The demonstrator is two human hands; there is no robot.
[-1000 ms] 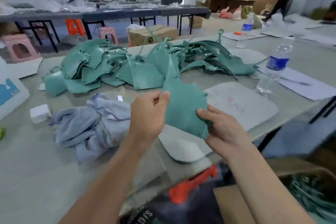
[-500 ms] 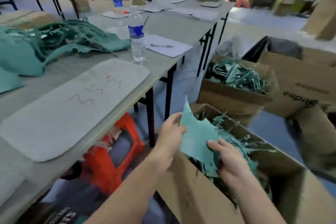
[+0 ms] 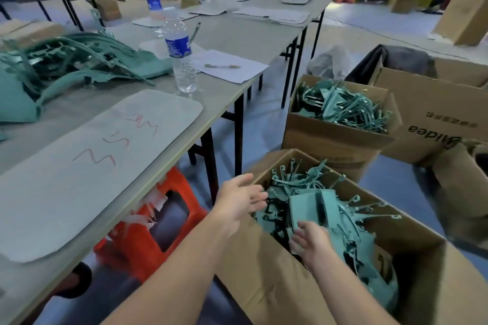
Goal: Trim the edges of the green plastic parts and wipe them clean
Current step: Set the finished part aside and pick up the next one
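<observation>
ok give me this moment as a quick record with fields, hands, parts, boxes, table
left hand: open, empty, above the rim of the near box
right hand: open, empty, over the green parts in the near box
near box: cardboard, full of green parts
far box: cardboard, green pieces inside
table: pile of green parts, grey mat, water bottle

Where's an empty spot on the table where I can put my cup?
The grey mat by the table edge is bare. So is the tabletop between the sheet of paper and the far sheets. The pile of green plastic parts crowds the left, and the near cardboard box is full.
</observation>
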